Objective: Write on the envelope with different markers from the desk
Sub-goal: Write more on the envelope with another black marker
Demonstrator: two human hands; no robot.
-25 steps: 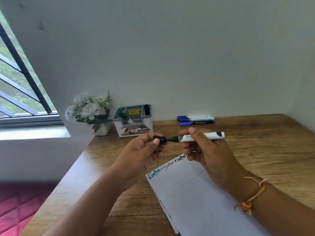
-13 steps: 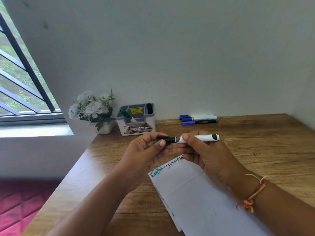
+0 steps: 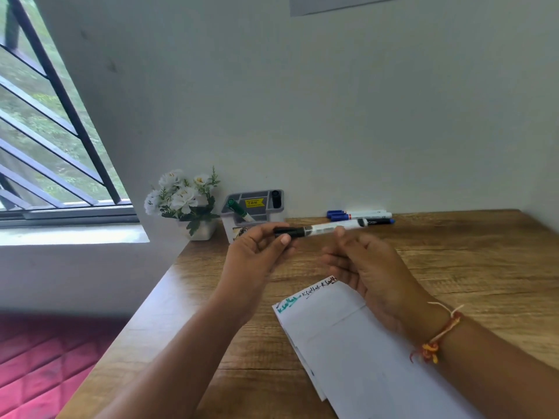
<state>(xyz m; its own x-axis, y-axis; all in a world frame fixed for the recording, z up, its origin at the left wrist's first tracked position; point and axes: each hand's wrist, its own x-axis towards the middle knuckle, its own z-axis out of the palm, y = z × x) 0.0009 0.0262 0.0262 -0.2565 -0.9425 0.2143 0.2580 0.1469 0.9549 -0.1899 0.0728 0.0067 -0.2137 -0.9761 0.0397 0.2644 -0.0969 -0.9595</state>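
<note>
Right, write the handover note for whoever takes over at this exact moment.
Left hand: pinching the black cap end of the capped white-barrelled black marker, held level above the desk.
Right hand: open, fingers loose beside the barrel, gripping nothing.
White paper envelope: flat on the wooden desk, with green and black writing on its top edge.
Blue-capped markers lie by the wall; a green marker stands in the grey pen holder.
Left to do: put the black marker down, then write with another colour.
</note>
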